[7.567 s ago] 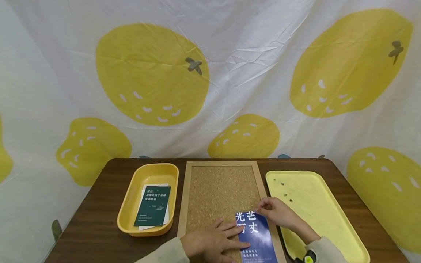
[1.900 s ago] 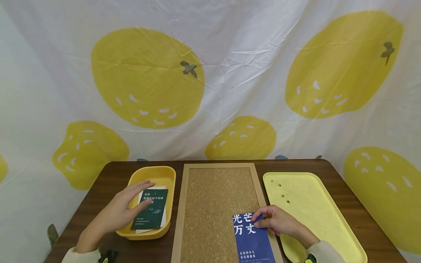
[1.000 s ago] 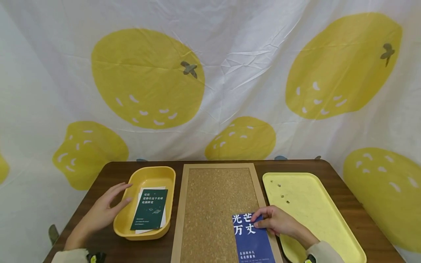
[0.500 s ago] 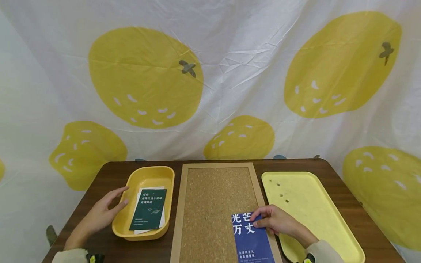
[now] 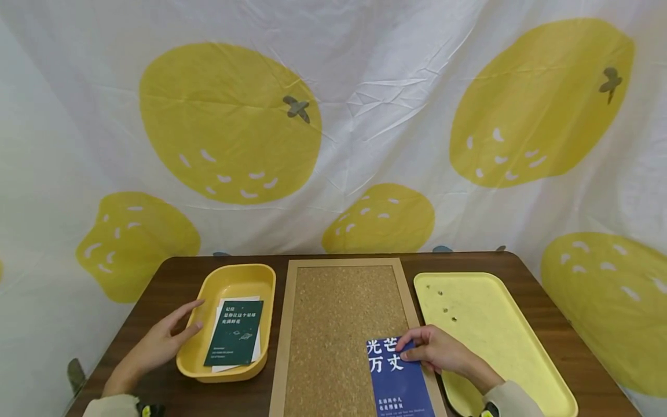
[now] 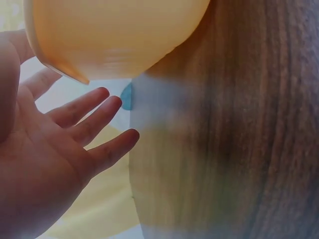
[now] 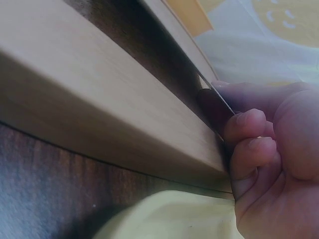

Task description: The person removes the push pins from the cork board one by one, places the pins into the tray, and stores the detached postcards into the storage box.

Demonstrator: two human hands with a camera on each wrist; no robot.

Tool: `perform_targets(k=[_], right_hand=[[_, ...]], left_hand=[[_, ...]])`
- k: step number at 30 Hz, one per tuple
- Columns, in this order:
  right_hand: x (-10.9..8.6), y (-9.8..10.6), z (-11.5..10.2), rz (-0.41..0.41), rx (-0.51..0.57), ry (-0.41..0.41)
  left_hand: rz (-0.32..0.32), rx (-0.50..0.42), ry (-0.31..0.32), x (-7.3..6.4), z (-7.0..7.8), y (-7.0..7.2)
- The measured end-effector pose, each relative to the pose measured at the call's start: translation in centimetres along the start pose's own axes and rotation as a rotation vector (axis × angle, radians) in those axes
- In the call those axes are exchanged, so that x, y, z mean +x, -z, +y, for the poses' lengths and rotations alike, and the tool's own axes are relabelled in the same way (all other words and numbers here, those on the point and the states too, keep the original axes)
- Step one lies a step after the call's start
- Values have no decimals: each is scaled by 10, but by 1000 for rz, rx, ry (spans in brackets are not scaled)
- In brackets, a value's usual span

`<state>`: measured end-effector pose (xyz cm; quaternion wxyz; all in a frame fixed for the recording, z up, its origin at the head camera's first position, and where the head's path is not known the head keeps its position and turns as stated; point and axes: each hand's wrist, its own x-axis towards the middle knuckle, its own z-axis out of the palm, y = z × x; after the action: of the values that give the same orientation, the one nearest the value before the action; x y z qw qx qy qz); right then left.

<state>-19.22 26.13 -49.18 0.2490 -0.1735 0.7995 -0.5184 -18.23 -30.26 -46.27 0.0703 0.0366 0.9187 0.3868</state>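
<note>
A blue card (image 5: 398, 385) with large white characters lies over the lower right of the cork board (image 5: 344, 301). My right hand (image 5: 435, 350) pinches its upper right corner between thumb and fingers. In the right wrist view the card shows as a thin edge at the fingers (image 7: 253, 149), raised above the board's wooden frame (image 7: 114, 94). At the far side, my left hand (image 5: 158, 341) hovers at the left rim of the yellow basin (image 5: 237, 284), fingers spread and holding nothing. Inside that basin a dark green card (image 5: 234, 333) lies on white ones.
On the right stands a pale yellow tray (image 5: 500, 336) with several tiny metallic pieces (image 5: 445, 311) near its far left corner. The brown wooden table (image 5: 140, 313) ends at a white curtain (image 5: 260, 229) printed with lemons.
My left hand has left the board, passed over the basin's cards and drawn back to its left rim. The right hand has taken hold of the blue card's corner and stays there.
</note>
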Motion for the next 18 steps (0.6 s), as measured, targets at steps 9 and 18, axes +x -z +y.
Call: perform_targets(k=[9,18], right_hand=[[0,0,1,-1,3,-2],[1,0,2,-1,8,8]], left_hand=[[-62,-35,19,2,-6,-1],[-118,-35,62,3,-11,-2]])
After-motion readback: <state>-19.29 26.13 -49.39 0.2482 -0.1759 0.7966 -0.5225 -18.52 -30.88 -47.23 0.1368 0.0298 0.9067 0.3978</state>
